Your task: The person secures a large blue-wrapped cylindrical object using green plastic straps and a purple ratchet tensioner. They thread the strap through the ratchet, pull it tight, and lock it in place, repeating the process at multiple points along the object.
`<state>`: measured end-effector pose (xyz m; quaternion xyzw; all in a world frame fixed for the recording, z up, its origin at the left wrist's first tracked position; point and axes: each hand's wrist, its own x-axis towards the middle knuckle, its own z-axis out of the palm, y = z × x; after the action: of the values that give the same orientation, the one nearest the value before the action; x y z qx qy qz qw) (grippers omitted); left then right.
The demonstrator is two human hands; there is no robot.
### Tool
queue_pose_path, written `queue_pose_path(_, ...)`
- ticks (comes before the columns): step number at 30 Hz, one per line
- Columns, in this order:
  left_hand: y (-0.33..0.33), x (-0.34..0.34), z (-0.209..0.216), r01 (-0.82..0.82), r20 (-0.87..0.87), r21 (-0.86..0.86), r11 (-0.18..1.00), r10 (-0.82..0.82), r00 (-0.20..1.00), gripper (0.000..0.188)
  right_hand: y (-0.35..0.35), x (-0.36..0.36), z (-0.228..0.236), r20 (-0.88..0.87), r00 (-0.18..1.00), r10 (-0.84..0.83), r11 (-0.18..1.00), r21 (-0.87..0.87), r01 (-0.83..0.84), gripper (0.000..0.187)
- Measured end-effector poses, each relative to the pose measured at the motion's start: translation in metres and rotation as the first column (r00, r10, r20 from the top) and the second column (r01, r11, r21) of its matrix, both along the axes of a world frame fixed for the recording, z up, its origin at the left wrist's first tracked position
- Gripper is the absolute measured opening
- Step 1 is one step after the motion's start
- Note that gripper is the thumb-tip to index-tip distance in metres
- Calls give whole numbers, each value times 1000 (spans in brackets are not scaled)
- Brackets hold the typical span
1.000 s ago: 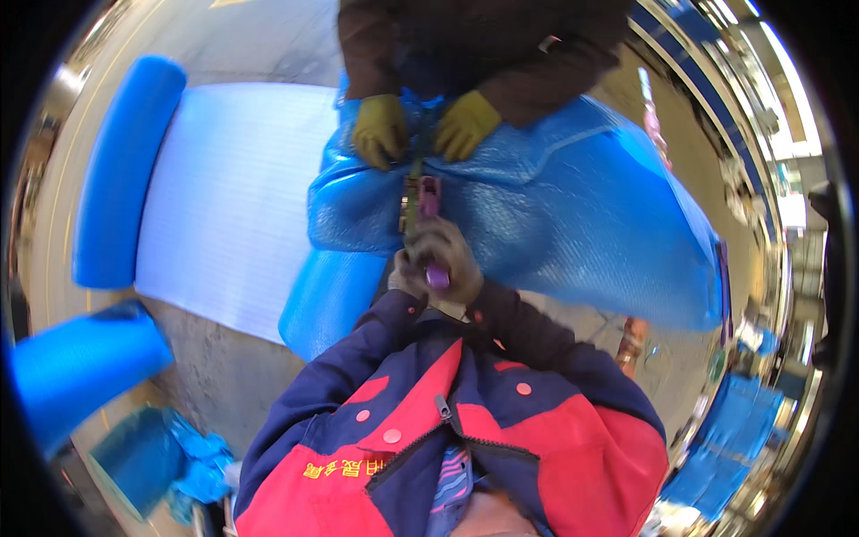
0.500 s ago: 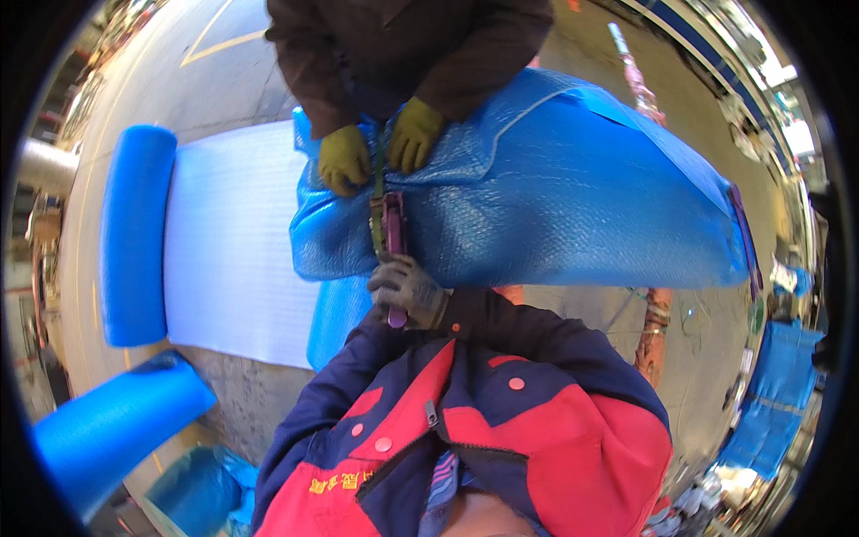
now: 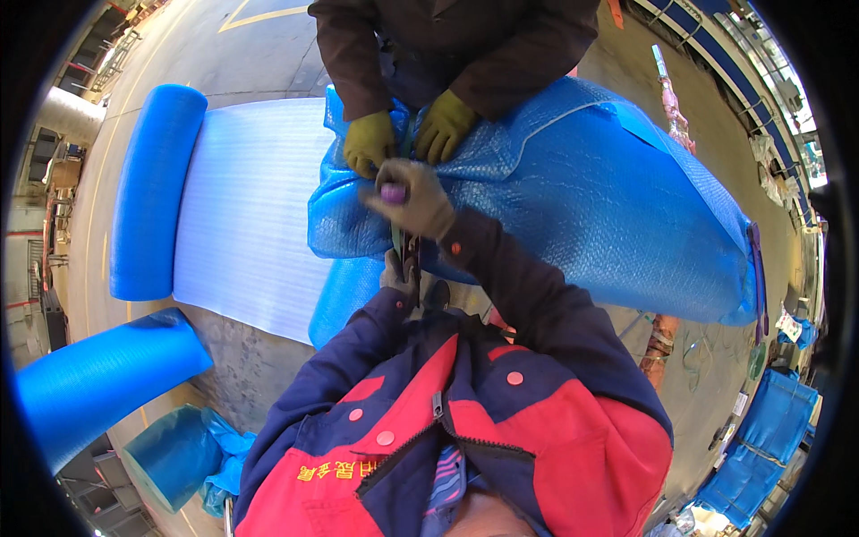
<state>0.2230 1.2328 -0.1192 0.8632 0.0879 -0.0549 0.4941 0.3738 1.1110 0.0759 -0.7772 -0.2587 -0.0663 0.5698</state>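
Observation:
A bundle wrapped in blue bubble film (image 3: 591,215) lies crosswise in front of me. At its left end is a strapping tensioner (image 3: 411,255) with a purple handle (image 3: 392,191), by a narrow green strap (image 3: 407,143). My grey-gloved right hand (image 3: 416,201) is closed round the handle, slightly smeared by motion. Nearer my body, my grey-gloved left hand (image 3: 396,273) grips the tensioner's lower part, its fingers partly hidden. Across the bundle, a co-worker's yellow-green gloved hands, left in view (image 3: 369,143) and right in view (image 3: 446,127), press the film on both sides of the strap.
White foam sheet (image 3: 255,210) stretches from a blue roll (image 3: 157,192) at left. Another blue roll (image 3: 112,362) and a wrapped teal roll (image 3: 174,456) are at lower left. A purple band (image 3: 759,282) circles the bundle's right end. Blue-wrapped packages (image 3: 761,443) lie at lower right.
The purple handle has swung up and away from my body, with my right hand on it. My left hand now shows lower on the tensioner. The co-worker's hands stay on the film.

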Motion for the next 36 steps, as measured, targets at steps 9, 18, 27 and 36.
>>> queue_pose_path(9,3,14,-12,29,122,-177,984,-7,993,37,4,-39,18,-60,994,-87,996,4,87,25)
queue_pose_path(18,2,8,15,31,63,-161,987,-21,998,38,10,-100,-20,231,967,103,987,-143,-71,26)
queue_pose_path(27,8,11,13,39,149,-226,973,-5,989,39,21,-23,21,61,998,8,991,-137,0,28)
queue_pose_path(36,1,9,4,24,282,-276,961,57,958,32,16,-40,8,94,983,-155,984,99,145,23)
